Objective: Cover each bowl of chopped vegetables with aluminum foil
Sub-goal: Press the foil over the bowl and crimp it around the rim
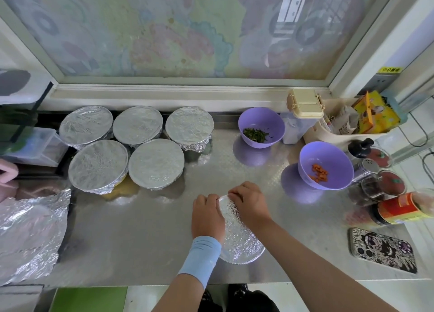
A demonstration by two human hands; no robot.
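Note:
A bowl covered with foil (pixel 239 239) sits near the counter's front edge. My left hand (pixel 206 215) curls over its left rim and presses the foil down. My right hand (pixel 249 201) curls over the far rim, fingers pinching the foil edge. Several foil-covered bowls (pixel 98 166) stand grouped at the back left. Two purple bowls are uncovered: one with chopped green vegetables (pixel 260 126) at the back, one with chopped carrot (pixel 325 165) to the right.
Loose foil sheet (pixel 30 236) lies at the left edge. Phone (pixel 382 249), jars and a shaker (pixel 375 182) crowd the right side. A cream tray (pixel 347 121) with packets and a lidded box stands at the back right. Steel counter (pixel 141 236) between.

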